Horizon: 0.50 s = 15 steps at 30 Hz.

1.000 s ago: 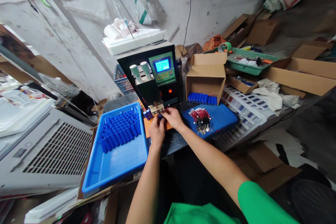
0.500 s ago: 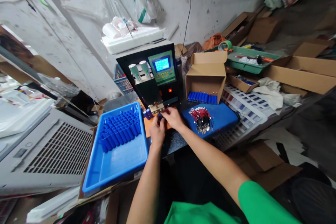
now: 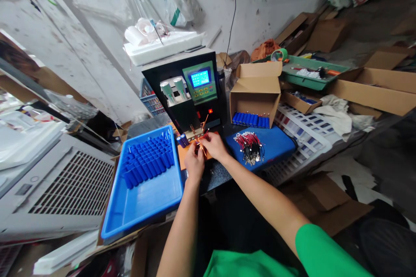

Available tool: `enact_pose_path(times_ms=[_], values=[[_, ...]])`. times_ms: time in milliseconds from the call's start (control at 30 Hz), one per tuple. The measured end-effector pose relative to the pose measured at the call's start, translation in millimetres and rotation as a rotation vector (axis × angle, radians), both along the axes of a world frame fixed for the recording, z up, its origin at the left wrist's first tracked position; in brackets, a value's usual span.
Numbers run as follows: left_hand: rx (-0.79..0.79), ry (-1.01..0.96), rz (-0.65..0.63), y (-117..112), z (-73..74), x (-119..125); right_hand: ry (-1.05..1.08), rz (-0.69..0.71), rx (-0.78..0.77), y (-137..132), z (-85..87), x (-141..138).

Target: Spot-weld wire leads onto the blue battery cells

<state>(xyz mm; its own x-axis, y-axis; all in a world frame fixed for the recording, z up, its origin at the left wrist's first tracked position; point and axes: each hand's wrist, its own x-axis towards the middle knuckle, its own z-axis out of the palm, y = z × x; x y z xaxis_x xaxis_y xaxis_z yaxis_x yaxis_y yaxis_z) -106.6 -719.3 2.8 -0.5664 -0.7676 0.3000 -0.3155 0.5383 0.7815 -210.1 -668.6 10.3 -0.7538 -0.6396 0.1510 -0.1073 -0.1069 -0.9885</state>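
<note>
At the electrodes of the black spot welder (image 3: 191, 133), orange sparks (image 3: 202, 143) fly out between my two hands. My left hand (image 3: 195, 162) is closed around what looks like a blue battery cell, mostly hidden by the fingers. My right hand (image 3: 213, 145) pinches a thin wire lead at the electrode tips; its end is lost in the glare. Two blue battery cells (image 3: 183, 140) stand just left of the electrodes. Under my hands lies an orange board (image 3: 182, 158). The welder's screen (image 3: 199, 78) is lit blue.
A blue tray (image 3: 139, 207) with rows of blue cells sits on the left. To the right, red and black wire leads (image 3: 249, 147) lie on a blue pad (image 3: 279, 140). Behind them a cardboard box (image 3: 256, 88) holds several blue cells. A green tray (image 3: 302, 78) stands farther right.
Sparks have burst out at the electrodes, where none showed before. Both hands stay in nearly the same place, still closed.
</note>
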Motion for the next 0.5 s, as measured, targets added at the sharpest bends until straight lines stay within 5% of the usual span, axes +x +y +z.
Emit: enact_pose_path(times_ms=[267,500], values=[[0.005,0.028,-0.004,0,0.4,-1,0.056,0.057,-0.052,9,-9.3,-7],[0.002,0.037,-0.003,-1,-1.0,-1,0.198,0.042,0.081,20,-14.2,-14]])
